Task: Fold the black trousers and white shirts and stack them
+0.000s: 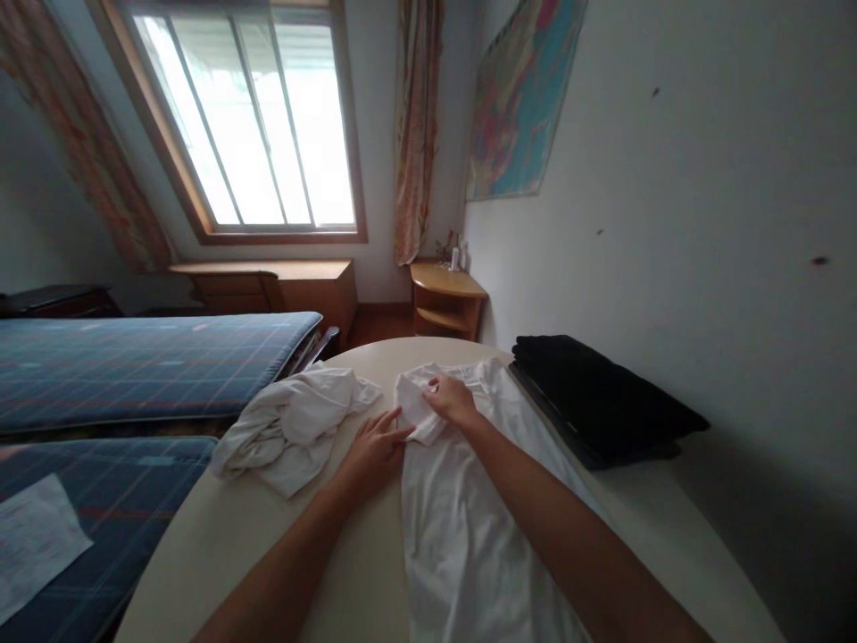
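Note:
A white garment, perhaps a shirt, lies lengthwise on the pale round table. One piece of it is turned over near its far left edge, with my hands on either side of that flap. My right hand has its fingers curled together on the cloth there, pinching it. Along the left edge of the same flap rests my left hand, fingers stretched out and touching the fabric. To its left sits a crumpled white cloth, apart from the garment.
A stack of folded black clothes sits on the table's right side by the wall. Left of the table are mattresses in blue check, one bearing a sheet of paper. A small corner shelf and a desk stand beyond.

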{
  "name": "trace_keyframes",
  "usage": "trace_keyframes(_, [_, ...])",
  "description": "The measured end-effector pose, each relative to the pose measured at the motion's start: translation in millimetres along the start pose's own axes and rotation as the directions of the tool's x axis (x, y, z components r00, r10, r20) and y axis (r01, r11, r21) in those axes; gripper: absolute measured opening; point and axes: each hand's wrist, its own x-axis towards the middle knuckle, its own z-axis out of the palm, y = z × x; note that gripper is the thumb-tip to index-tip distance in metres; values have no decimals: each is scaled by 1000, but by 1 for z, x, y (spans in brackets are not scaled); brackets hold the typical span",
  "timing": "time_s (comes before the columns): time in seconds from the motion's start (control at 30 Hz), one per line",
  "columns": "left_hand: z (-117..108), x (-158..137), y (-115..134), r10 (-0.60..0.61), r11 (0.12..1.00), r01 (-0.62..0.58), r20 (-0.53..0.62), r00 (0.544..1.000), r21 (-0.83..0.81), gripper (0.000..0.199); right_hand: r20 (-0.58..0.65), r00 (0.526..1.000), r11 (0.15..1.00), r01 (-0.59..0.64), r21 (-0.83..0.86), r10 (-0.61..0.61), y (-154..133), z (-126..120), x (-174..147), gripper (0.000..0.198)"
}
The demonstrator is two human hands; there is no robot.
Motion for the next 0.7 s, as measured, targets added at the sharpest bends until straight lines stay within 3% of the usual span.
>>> trace_keyframes(0.2, [-3, 0, 3, -22, 1000, 22, 115, 993, 8, 52, -18, 990, 985, 137, -107, -140, -30, 24, 7, 39])
trace_keyframes(0.33, [-4, -1, 2, -6, 1000, 3, 166, 986, 15, 54, -15, 992, 984, 125, -128, -128, -42, 37, 19, 50])
trace_keyframes(0.43, [-5, -1, 0, 9, 1000, -14, 189, 982, 22, 57, -5, 993, 986, 116, -116, -117, -44, 43, 31, 46])
trace_keyframes(0.57, [-4, -2, -1, -6, 1000, 4, 176, 984, 12, 59, 8, 993, 990, 115, -82, -115, -42, 48, 43, 36])
trace_keyframes(0.7, [-3, 0, 0, -45, 999, 47, 98, 994, -10, 40, -1, 989, 987, 148, -67, -148, -38, 48, 43, 38])
